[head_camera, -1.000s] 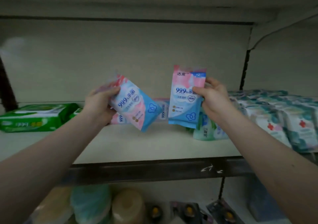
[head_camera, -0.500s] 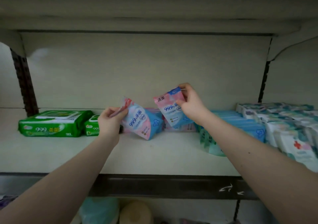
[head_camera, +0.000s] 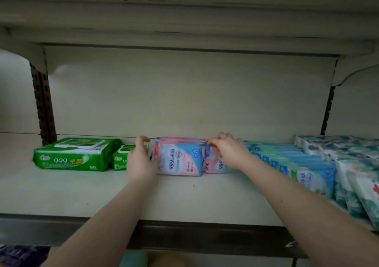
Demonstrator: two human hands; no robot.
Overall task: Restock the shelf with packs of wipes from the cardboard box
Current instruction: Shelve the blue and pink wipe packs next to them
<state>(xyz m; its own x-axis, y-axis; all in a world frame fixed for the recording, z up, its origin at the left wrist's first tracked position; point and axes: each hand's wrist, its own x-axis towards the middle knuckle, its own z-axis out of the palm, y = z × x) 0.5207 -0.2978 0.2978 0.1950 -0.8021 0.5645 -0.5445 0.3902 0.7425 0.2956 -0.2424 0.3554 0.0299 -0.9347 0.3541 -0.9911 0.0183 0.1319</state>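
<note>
Flanking pink packs (head_camera: 178,160), green pack (head_camera: 73,154), blue row (head_camera: 287,160)

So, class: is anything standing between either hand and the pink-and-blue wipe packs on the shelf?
Nothing visible does. The left hand rests on the front pink-and-blue wipe pack; the right hand presses on the neighbouring pink pack, both on the cream shelf.
</note>
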